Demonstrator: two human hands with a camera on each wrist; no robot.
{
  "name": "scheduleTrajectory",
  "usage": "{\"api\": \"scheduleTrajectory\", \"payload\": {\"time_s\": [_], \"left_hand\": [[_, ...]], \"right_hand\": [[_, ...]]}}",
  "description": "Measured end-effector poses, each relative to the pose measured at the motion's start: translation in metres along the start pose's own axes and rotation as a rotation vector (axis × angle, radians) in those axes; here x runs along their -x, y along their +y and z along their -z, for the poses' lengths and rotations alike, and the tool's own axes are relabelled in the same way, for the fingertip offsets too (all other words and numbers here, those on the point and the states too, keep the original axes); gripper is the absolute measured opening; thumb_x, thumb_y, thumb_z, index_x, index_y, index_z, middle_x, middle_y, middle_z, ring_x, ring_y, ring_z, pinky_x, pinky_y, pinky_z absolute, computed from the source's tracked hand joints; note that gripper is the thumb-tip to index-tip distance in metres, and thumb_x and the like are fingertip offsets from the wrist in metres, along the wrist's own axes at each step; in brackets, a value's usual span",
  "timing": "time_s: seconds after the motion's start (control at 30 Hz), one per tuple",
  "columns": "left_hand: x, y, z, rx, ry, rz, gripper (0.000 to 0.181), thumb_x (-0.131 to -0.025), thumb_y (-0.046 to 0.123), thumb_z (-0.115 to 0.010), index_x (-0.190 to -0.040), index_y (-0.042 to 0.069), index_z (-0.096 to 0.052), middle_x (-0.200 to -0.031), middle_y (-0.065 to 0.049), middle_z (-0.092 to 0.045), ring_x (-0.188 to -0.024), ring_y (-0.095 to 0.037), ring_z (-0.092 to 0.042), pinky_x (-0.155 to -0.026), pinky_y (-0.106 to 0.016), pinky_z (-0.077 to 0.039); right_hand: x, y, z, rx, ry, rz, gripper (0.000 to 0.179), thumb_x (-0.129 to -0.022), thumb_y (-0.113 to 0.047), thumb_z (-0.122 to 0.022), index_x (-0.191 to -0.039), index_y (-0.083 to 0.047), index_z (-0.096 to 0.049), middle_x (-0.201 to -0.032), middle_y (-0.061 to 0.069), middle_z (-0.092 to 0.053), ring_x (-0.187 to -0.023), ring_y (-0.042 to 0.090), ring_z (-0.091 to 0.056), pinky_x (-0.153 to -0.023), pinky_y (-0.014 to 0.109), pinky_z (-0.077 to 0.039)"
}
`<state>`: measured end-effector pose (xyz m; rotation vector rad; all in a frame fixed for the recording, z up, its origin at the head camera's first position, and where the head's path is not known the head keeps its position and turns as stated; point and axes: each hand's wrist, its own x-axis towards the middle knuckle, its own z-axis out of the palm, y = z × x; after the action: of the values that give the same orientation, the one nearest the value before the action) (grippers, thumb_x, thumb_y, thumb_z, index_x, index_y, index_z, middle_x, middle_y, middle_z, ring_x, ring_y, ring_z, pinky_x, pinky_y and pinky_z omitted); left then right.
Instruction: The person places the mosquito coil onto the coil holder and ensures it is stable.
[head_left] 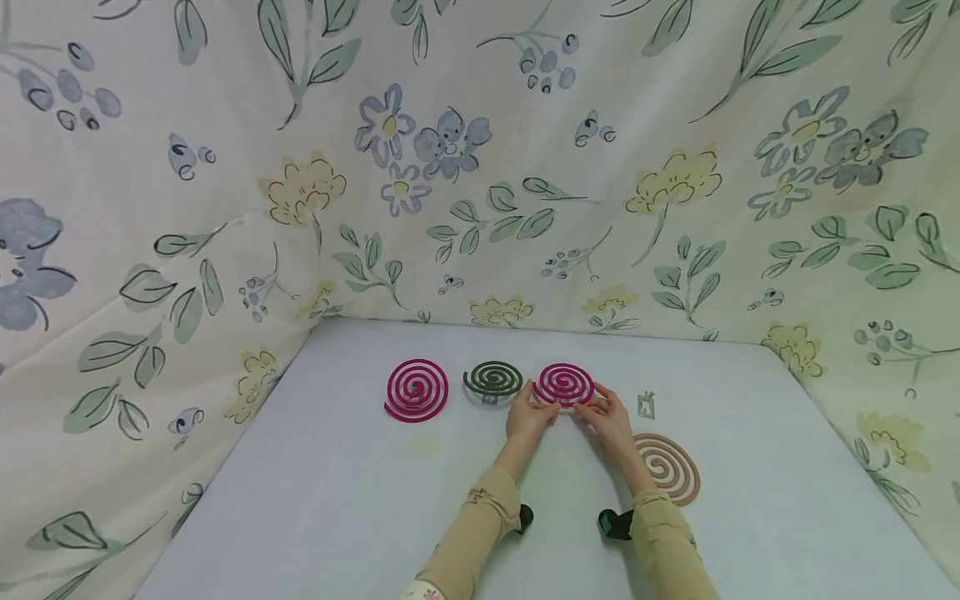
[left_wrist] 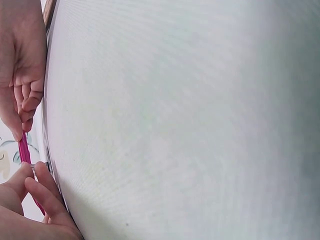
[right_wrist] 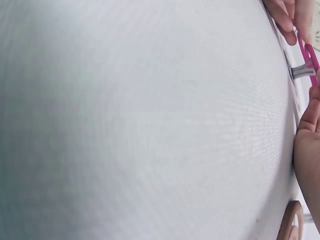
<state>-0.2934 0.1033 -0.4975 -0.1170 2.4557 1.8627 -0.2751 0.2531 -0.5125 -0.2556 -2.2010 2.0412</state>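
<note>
Both hands hold a pink mosquito coil (head_left: 566, 384) at its near edge, towards the back of the table. My left hand (head_left: 531, 415) pinches the coil's left side between thumb and fingers. On the other side, the thumb and fingers of my right hand (head_left: 611, 421) grip the rim. In the right wrist view a small metal stand (right_wrist: 302, 71) rises from the table to the coil's underside. The left wrist view shows the coil (left_wrist: 25, 150) edge-on between the two hands. To its left sits a dark green coil (head_left: 493, 379) on a metal stand (head_left: 490, 400).
A second pink coil (head_left: 417, 390) is at the far left of the row. A bare metal stand (head_left: 647, 406) lies right of my right hand. Partly behind the right forearm is a brown coil (head_left: 678, 471). Floral cloth (head_left: 480, 258) hangs behind the white table (head_left: 337, 500).
</note>
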Motion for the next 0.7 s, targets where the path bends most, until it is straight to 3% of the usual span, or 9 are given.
{"api": "scheduleTrajectory", "payload": {"time_s": [0.7], "left_hand": [[-0.0013, -0.0012, 0.0003, -0.021, 0.008, -0.002, 0.072, -0.079, 0.015, -0.076, -0.141, 0.0, -0.042, -0.072, -0.011, -0.07, -0.057, -0.014, -0.064, -0.059, -0.018, -0.043]], "right_hand": [[-0.0014, -0.0002, -0.001, 0.017, 0.019, -0.003, 0.066, -0.087, -0.003, -0.065, -0.142, 0.005, -0.03, -0.075, -0.014, -0.055, -0.069, -0.006, -0.053, -0.066, 0.01, -0.044]]}}
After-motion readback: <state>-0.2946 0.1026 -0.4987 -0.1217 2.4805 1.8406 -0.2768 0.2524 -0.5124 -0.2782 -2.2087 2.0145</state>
